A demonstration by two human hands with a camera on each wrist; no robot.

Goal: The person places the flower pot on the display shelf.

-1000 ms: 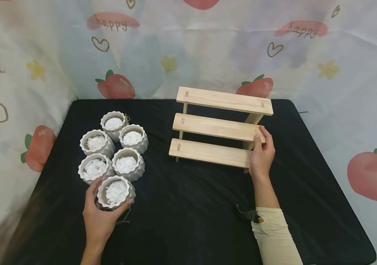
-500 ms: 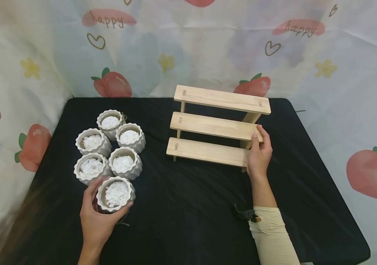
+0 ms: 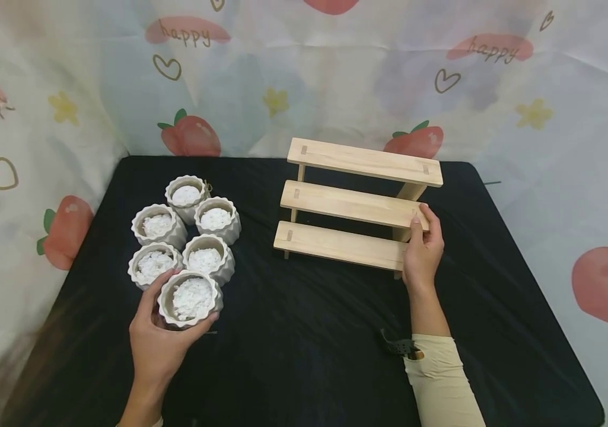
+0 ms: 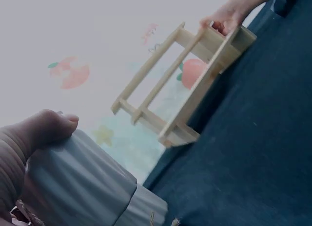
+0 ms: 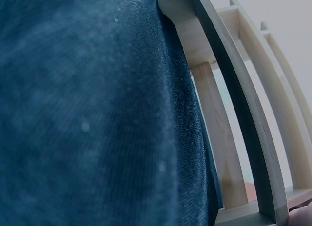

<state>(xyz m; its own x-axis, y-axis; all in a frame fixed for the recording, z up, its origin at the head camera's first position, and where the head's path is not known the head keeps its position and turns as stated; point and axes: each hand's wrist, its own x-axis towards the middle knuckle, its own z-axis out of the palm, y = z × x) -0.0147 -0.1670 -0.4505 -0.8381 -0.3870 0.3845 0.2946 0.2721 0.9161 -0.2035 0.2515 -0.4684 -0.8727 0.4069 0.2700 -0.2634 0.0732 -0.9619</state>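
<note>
In the head view, my left hand (image 3: pixel 155 350) grips the nearest white fluted pot (image 3: pixel 219 301), thumb on its right side and fingers round its left. White crumbly stuff fills that pot. The left wrist view shows its ribbed wall (image 4: pixel 78 172) under my thumb, with another ribbed pot (image 4: pixel 144 209) close behind. On the right, my right hand (image 3: pixel 422 255) holds the right end of the middle board of a three-tier wooden stand (image 3: pixel 354 204), its thumb on top. Only a bit of that hand (image 5: pixel 301 216) shows at the right wrist view's corner.
Several matching pots (image 3: pixel 226 268) with white filling stand clustered on the left of the black-covered table (image 3: pixel 304 356). A thin cord (image 3: pixel 207 187) shows at the farthest pot. A printed curtain (image 3: pixel 336 83) hangs behind and beside the table.
The held pot has moved up and away from me, and now overlaps the pots behind it more in the head view. My right hand and the stand stay put.
</note>
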